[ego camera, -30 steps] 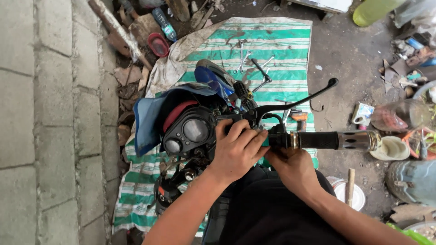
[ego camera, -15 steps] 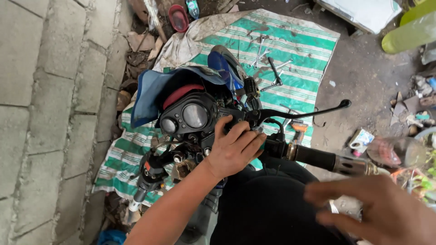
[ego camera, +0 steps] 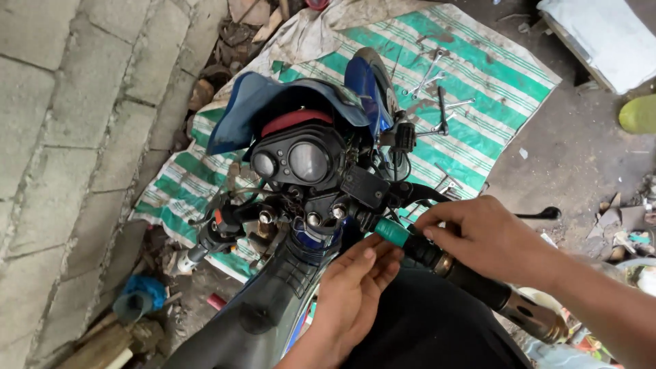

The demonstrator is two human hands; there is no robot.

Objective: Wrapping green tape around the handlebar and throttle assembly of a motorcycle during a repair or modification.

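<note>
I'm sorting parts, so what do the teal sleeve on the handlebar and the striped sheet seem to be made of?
Teal sleeve: probably plastic or rubber; smooth with a slight sheen. Striped sheet: looks like woven plastic tarp or cloth; it lies flat, creased, dusty and matte.

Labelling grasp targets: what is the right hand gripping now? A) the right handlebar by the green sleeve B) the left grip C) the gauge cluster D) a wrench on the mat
A: the right hand wraps the handlebar just beside the green sleeve, with the left hand touching below it.
</note>
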